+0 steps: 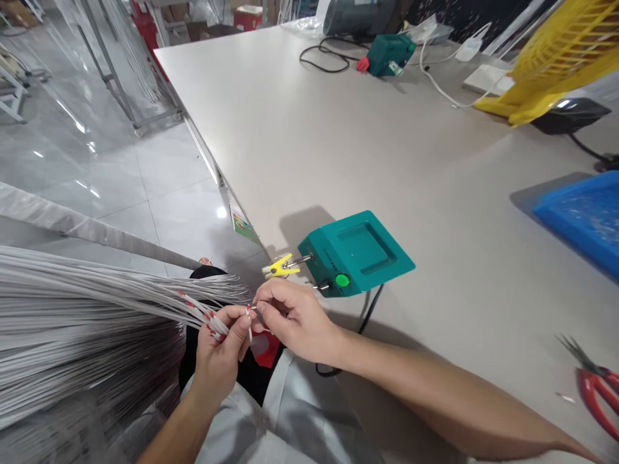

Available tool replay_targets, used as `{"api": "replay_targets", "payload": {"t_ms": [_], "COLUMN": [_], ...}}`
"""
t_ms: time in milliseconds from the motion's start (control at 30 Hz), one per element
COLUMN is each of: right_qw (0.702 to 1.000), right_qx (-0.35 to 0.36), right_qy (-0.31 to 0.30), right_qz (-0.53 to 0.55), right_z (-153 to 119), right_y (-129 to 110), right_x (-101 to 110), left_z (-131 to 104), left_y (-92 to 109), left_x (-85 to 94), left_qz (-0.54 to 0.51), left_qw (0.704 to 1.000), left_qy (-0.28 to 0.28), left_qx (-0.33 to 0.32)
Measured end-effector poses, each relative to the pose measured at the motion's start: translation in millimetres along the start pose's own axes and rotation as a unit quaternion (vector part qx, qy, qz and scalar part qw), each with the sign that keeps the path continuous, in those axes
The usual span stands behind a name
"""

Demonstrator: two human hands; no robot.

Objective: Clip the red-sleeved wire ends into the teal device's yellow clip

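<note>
Several white cables with red ends [213, 320] are held in my left hand [220, 351], whose thumb and forefinger pinch one cable end. My right hand [300, 322] meets it there, thumb and forefinger closed on the thin tip of that cable. Just beyond my hands, on the table edge, sits a teal device [358, 254] with a green button and a shallow square recess. A yellow clip [280, 265] sticks out from its left side, close above my right hand's fingers. A large bundle of white cables [97, 309] stretches away to the left.
Red-handled scissors [599, 393] lie on the white table [290, 129] at the right, below a blue tray [585, 219]. Farther back are a yellow fan [565, 58], a green box [389, 55] and a grey motor [358, 16]. A black cord hangs beneath the teal device.
</note>
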State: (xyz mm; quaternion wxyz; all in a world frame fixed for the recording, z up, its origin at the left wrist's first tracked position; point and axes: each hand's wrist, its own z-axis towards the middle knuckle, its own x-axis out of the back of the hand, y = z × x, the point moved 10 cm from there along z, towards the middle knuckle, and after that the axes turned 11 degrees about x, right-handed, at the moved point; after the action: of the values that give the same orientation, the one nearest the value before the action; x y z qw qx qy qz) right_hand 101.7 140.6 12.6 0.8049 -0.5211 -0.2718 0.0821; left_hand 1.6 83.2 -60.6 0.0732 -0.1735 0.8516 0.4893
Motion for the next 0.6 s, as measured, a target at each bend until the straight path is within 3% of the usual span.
{"api": "replay_targets", "payload": {"t_ms": [100,233,400,600], "right_qw": [0.998,0.999,0.998,0.994], "right_qx": [0.0,0.018,0.011,0.092], "right_qy": [0.019,0.029,-0.022,0.003], "right_qz": [-0.054,0.0,0.052,-0.052], "right_z": [-3,-2,4,2], "right_y": [0,-4,-4,-16], "right_x": [7,9,-3,6], "left_z": [0,1,1,1], "left_y": [2,-2,-6,-2], "left_x": [1.2,2.7,-1.1,-0.9], "left_qz": [-0.021,-0.012,0.038,-0.04], "left_qw": [1.0,1.0,0.999,0.999], "left_qy": [0.002,0.0,-0.012,0.001], "left_qx": [0.008,0.017,0.016,0.025]}}
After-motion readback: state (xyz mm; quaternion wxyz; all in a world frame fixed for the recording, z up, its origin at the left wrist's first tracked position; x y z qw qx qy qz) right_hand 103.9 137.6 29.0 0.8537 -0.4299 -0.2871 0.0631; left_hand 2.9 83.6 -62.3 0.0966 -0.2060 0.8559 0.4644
